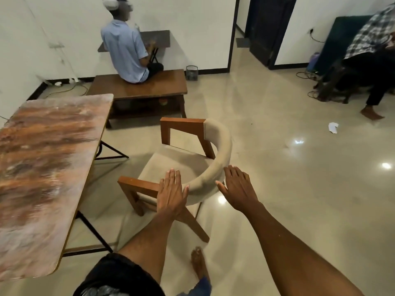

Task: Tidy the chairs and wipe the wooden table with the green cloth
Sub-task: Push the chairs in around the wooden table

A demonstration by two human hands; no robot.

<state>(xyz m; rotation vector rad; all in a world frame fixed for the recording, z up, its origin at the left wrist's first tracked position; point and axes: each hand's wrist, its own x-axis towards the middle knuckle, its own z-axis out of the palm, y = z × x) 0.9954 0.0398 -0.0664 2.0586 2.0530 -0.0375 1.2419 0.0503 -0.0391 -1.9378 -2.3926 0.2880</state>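
A chair (222,146) with a curved beige padded back, a beige seat and brown wooden arms and legs stands on the tiled floor to the right of the wooden table (42,167). The table has a streaked brown and pale top on black metal legs. My left hand (172,192) is flat with straight fingers over the chair's near wooden arm, where it meets the padded back. My right hand (237,185) is spread open just right of the padded back, its thumb close to the cushion. No green cloth is in view.
A low dark wooden bench (171,86) stands beyond the table with a person (126,52) sitting on it. Another person (367,52) sits at the far right beside cables on the floor. A scrap of white paper (333,127) lies on the tiles. My bare foot (198,263) is beneath the chair's rear leg.
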